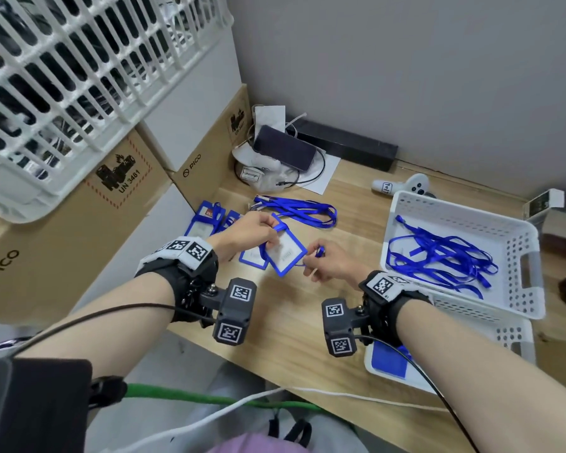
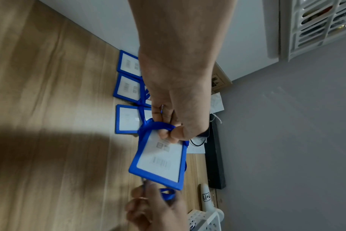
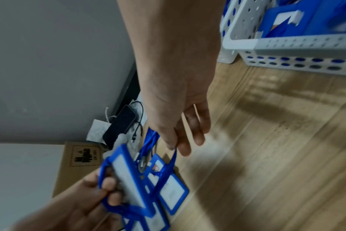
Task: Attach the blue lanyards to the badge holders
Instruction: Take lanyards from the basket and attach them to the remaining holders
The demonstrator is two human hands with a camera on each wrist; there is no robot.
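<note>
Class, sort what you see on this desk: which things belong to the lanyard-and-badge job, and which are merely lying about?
Belong to the job:
- badge holder gripped by the left hand
- lanyard pinched by the right hand
- spare lanyards in the white basket
- badge holders on the desk

Lying about:
- phone
- white controller
- cardboard boxes

Wooden table [image 1: 294, 325] with baskets [image 1: 523, 256], badge holders [image 1: 206, 220]

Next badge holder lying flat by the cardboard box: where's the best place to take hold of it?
Probably at the strap loop end of the flat badge holder, pinching the blue frame edge from above. It lies flat on the desk, so only the rim and loop offer a grip; the clear window is smooth.
</note>
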